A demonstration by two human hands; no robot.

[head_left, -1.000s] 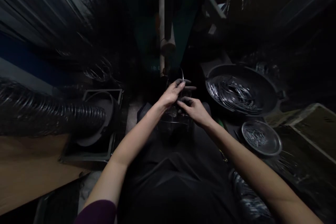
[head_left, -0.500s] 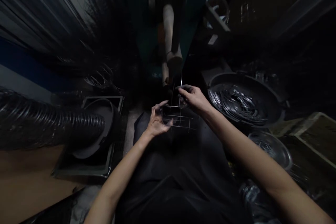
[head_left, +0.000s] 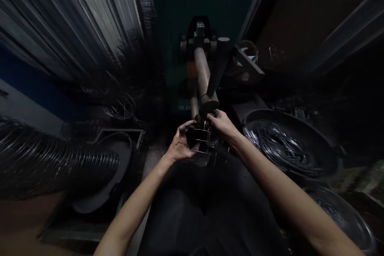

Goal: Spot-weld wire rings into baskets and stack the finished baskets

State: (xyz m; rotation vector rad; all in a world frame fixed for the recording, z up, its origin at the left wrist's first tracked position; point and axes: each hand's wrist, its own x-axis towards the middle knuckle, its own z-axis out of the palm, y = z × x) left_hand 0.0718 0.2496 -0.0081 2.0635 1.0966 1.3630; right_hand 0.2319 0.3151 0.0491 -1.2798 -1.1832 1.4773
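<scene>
A small wire frame (head_left: 205, 145) made of thin metal rods sits between my two hands, just under the tip of a machine's arm (head_left: 207, 84). My left hand (head_left: 180, 144) grips the frame's left side with curled fingers. My right hand (head_left: 221, 123) pinches its upper right part, close to the round electrode end of the arm. The scene is dark and the frame's far side is hard to make out.
A green machine body (head_left: 204, 12) stands straight ahead. A dark basin (head_left: 327, 136) of bent wire pieces lies to the right, and a second round dish (head_left: 357, 224) sits lower right. Stacked wire rings (head_left: 45, 156) on a square stand fill the left.
My view has tilted up toward the machine. Both hands have carried the wire frame forward, up under the machine arm's tip; the left hand moved from the frame's top to its left side.
</scene>
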